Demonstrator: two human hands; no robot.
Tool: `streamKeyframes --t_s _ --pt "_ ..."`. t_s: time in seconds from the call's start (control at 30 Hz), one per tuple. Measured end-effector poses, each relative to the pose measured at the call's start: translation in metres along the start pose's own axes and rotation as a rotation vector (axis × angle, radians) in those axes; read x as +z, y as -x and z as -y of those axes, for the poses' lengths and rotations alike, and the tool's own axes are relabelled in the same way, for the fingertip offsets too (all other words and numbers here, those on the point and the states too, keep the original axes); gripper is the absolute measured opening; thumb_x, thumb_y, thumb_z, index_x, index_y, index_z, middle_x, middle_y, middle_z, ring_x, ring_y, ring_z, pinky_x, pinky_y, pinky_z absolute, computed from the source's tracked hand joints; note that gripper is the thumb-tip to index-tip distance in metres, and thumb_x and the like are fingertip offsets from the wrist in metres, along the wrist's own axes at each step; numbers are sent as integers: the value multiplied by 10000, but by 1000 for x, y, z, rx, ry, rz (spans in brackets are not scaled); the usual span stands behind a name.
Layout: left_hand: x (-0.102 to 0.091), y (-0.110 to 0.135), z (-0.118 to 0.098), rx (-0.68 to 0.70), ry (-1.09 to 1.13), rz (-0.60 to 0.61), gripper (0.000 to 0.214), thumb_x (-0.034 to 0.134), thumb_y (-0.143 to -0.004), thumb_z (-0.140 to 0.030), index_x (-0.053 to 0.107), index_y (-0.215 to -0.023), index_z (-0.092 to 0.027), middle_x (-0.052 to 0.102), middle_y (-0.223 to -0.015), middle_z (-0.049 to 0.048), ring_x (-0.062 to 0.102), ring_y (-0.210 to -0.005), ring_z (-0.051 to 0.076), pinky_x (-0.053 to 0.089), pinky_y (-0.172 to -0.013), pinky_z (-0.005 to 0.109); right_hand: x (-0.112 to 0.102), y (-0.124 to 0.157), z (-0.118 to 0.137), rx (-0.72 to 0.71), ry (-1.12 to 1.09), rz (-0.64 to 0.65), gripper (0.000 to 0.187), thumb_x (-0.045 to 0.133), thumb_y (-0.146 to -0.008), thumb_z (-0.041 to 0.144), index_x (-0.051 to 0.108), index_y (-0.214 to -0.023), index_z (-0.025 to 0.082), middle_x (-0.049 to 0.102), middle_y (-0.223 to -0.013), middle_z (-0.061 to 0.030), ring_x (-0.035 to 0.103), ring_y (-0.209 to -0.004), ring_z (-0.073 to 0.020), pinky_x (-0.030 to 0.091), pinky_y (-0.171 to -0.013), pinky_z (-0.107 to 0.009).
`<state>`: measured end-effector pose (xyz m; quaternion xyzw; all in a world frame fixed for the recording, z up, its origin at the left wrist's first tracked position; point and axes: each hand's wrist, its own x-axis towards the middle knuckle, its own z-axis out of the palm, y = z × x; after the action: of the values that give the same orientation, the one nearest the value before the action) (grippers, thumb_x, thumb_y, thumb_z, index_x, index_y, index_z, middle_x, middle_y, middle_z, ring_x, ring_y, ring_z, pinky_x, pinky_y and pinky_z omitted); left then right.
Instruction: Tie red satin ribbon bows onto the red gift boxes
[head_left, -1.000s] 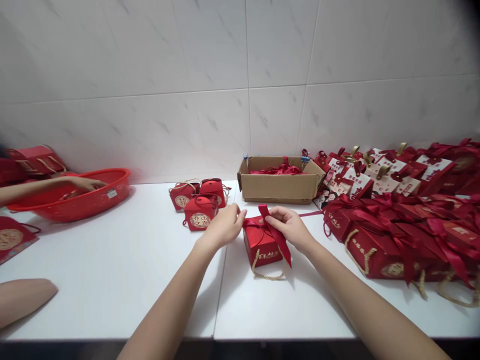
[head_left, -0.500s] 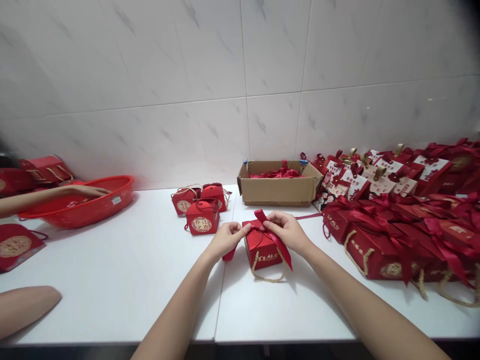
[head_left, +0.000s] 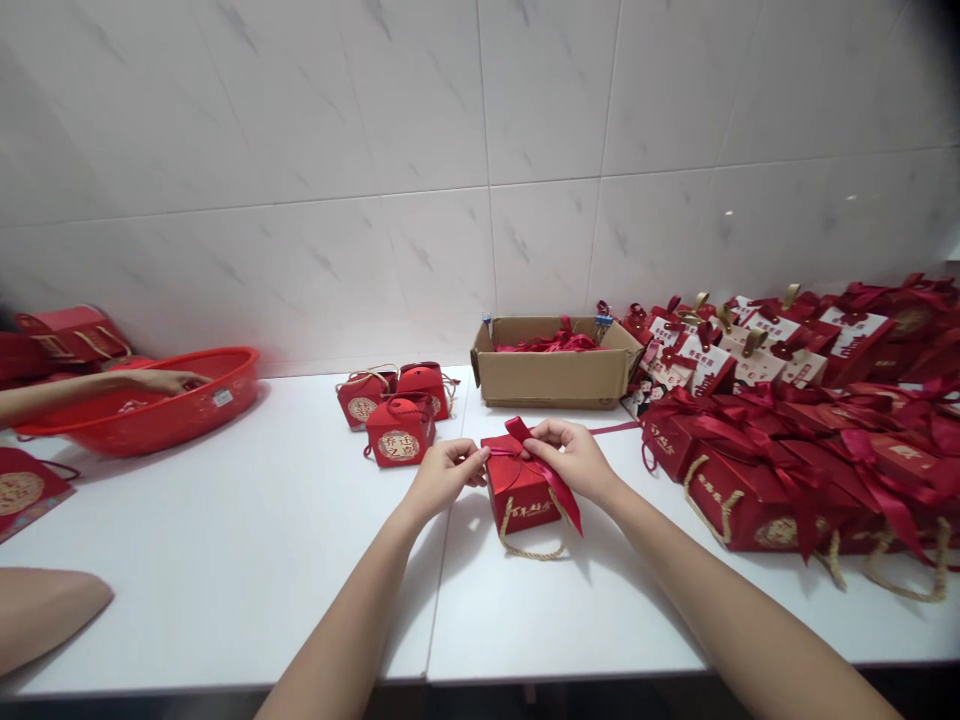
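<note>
A red gift box with gold lettering and a twisted gold rope handle sits on the white table before me. Dark red ribbon crosses its top, with one loop standing up and a tail hanging over the front right. At the box's upper left edge, my left hand pinches the ribbon between thumb and fingers. My right hand is closed on the ribbon near the crossing at the top. The fingers partly hide the knot area.
Three small red boxes stand left of centre. Behind is a cardboard box of red ribbons. Many ribboned boxes crowd the right. Another person's hand reaches into a red basin at left.
The ribbon tail that hung below my left hand no longer shows there. My left hand has shifted slightly left; my right hand stays at the ribbon. The view has moved slightly.
</note>
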<state>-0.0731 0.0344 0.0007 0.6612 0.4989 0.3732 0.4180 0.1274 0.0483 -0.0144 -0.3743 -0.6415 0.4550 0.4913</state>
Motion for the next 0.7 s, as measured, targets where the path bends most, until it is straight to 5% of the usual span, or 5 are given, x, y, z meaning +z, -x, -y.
streamKeyframes --t_s 0.13,0.37,0.5,0.7 --pt "1 3 -2 14 -142 -25 392 528 -773 -524 510 -626 -161 557 -603 -8 502 -436 92 391 -441 220 0 0 0 -81 81 3 152 579 -785 317 605 -737 176 680 -738 -34 614 -702 -163 458 -679 -285" --pt "-1 -2 0 27 -208 -166 470 392 -834 -557 528 -635 -153 488 -583 -14 462 -583 127 345 -552 242 6 3 2 -89 72 -18 171 562 -803 334 594 -745 176 663 -725 -26 611 -695 -160 456 -676 -282" --pt "-6 0 -6 47 -258 -96 361 549 -761 -497 548 -662 -150 506 -630 -10 457 -600 126 347 -561 245 8 2 4 -34 59 -62 177 587 -779 336 631 -763 166 694 -742 -55 640 -715 -184 473 -684 -298" --pt "-19 8 -43 402 -641 -23 187 510 -822 -331 633 -823 -190 580 -853 57 503 -810 189 413 -716 306 9 -1 5 15 111 -83 173 605 -750 295 712 -810 173 726 -777 -75 665 -746 -232 488 -674 -329"
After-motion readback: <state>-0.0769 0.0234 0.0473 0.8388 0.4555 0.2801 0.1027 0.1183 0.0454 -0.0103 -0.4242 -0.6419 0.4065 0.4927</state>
